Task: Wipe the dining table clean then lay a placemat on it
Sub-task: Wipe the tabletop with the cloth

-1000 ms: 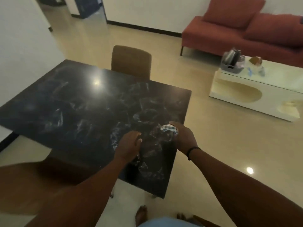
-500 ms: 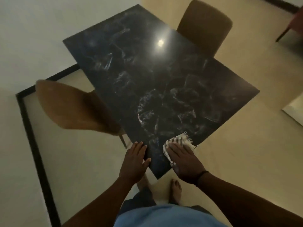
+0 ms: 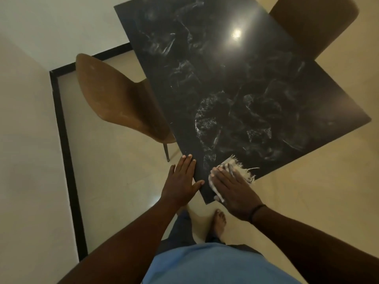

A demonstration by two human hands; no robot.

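Dark table (image 3: 235,89) corner: right hand (image 3: 233,191) flat pressing cloth (image 3: 238,171), fringe rightward; left hand (image 3: 181,181) flat.

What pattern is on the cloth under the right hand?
White with dark stripes and a frayed white fringe, on the cloth; head view.

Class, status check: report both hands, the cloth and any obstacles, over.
Left hand flat at table edge. Right hand presses fringed cloth flat on near corner. No placemat seen. Nothing blocking, over.

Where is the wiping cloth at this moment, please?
In the head view, the cloth lies on the near corner of the dark table, pressed flat under the right hand. The left hand rests on the table edge just beside it.
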